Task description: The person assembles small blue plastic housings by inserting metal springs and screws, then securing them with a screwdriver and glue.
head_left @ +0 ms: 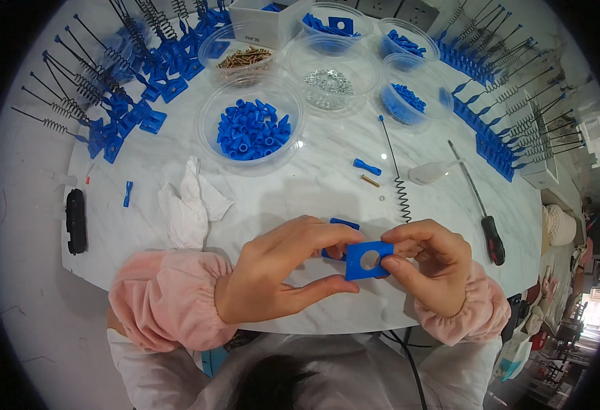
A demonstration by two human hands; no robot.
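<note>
Blue plate [367, 260] flat-on, hole upward

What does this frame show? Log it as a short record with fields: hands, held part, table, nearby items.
left hand: pinches the blue square plate with a round hole from the left
right hand: grips the same plate from the right
table: white marble-look top
near the hands: spring on a thin rod, screwdriver, white cloth
farther back: bowl of blue caps, bowl of brass screws, bowl of washers
</note>
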